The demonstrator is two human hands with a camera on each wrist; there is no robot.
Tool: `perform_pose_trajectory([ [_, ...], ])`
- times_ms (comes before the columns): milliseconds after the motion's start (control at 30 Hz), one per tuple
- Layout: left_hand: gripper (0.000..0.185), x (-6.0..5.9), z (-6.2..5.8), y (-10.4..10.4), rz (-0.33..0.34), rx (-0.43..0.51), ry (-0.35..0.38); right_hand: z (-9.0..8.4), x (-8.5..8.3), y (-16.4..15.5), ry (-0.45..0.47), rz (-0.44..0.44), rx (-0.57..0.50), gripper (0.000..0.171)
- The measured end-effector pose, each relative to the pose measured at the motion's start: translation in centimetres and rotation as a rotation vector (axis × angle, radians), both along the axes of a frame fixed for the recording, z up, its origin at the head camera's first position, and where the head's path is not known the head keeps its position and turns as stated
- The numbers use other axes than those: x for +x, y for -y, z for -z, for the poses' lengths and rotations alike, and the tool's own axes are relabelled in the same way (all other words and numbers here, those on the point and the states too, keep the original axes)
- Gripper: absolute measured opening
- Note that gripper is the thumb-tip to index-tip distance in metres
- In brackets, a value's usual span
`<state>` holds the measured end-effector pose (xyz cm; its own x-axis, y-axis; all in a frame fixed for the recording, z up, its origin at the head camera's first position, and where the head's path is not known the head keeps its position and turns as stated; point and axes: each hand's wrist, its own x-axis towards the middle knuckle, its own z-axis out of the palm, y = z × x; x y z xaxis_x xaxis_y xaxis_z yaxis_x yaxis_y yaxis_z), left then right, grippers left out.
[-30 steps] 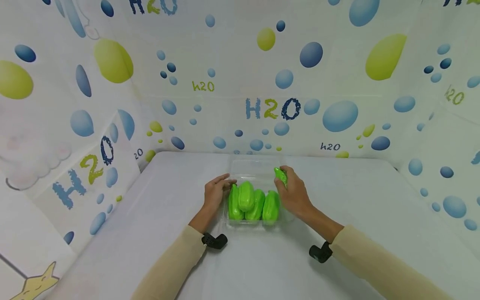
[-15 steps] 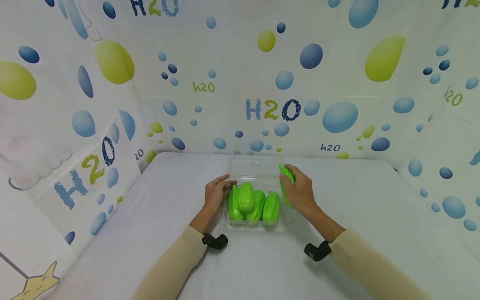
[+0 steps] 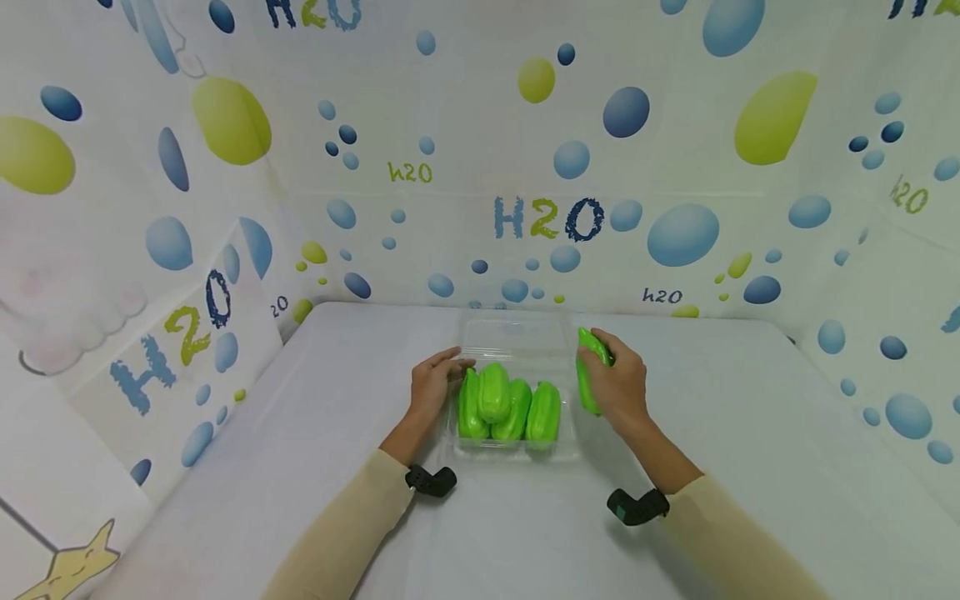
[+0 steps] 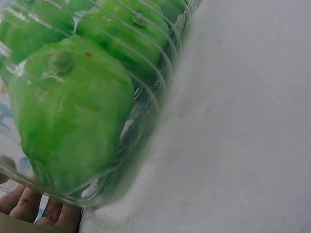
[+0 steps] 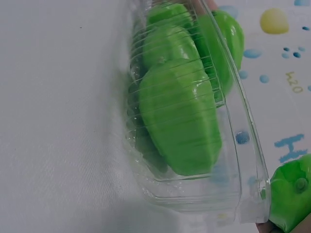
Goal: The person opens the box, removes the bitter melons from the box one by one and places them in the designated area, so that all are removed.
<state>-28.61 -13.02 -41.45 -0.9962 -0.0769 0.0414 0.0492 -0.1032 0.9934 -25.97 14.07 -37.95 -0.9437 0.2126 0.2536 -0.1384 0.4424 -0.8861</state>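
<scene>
My right hand (image 3: 618,379) grips a glossy, long, ribbed green fruit (image 3: 588,383), papaya-like in shape, just right of a clear plastic container (image 3: 567,433). In the right wrist view the held green fruit (image 5: 290,194) shows at the lower right, outside the rim. Several similar fruits lie in the container, one fruit (image 3: 493,393) on top of the others. My left hand (image 3: 430,387) holds the container's left side near the rim. Its fingers (image 4: 26,204) show against the wall in the left wrist view.
The container's transparent lid (image 3: 513,335) stands hinged back on the far side. A white cloth (image 3: 360,358) covers the table. Behind it hangs a printed curtain (image 3: 480,117) with blue and green dots.
My right hand has moved right with the green fruit, from over the container's right edge to beyond it. My left hand and the container have stayed put.
</scene>
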Motion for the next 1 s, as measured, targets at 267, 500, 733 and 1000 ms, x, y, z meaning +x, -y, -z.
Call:
perform_pose_trajectory([
  [267, 0.041, 1.3, -1.3, -0.2, 0.000, -0.007, -0.001, 0.1, 0.4, -0.7, 0.051, 0.012, -0.097, 0.049],
  [500, 0.041, 0.6, -0.5, -0.1, -0.007, -0.002, -0.004, -0.3, 0.6, -1.3, 0.097, 0.013, -0.241, 0.050],
  [733, 0.042, -1.6, 2.1, -0.1, -0.036, 0.003, -0.016, -0.3, 0.7, -1.6, 0.124, 0.019, -0.377, 0.050],
  [1000, 0.044, -1.4, 2.1, -0.1, -0.050, -0.015, -0.022, 0.0, 0.7, -1.9, 0.104, 0.038, -0.391, 0.047],
])
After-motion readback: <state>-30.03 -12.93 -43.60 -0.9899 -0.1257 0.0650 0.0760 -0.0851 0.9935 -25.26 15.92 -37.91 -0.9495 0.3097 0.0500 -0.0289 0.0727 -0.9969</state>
